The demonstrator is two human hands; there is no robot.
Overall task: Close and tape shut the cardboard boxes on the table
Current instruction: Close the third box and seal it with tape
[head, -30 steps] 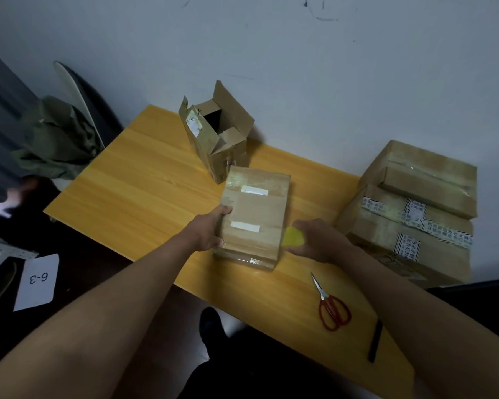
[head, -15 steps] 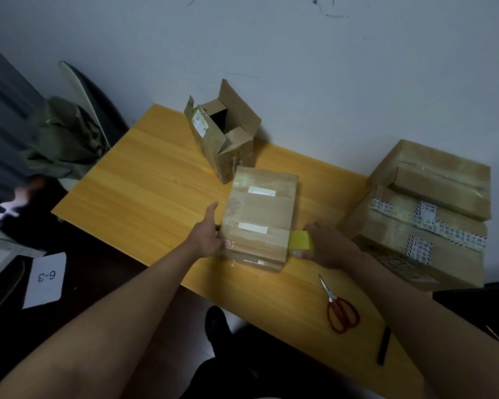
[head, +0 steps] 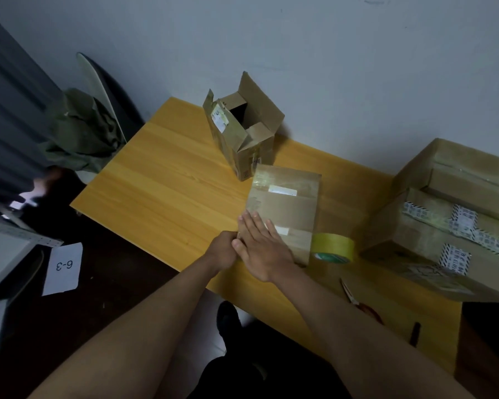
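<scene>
A closed cardboard box [head: 291,203] with clear tape and two white labels lies flat near the table's front edge. My right hand [head: 261,246] presses flat on its near left top, fingers straight. At the box's near left corner my left hand [head: 222,250] is curled against the edge, touching my right hand; its fingertips are hidden. A roll of yellow tape [head: 333,247] stands on the table against the box's near right corner, with no hand on it. Behind, an open cardboard box [head: 242,139] stands upright with its flaps up.
The wooden table [head: 162,182] meets the wall at the back. Two taped boxes [head: 458,226] are stacked at the right. Red-handled scissors [head: 363,308] and a black pen [head: 414,334] lie front right. A chair with green cloth [head: 81,131] stands left.
My right hand has let go of the tape roll, crossed over and landed flat on the box top. My left hand slid to the near left corner and curled.
</scene>
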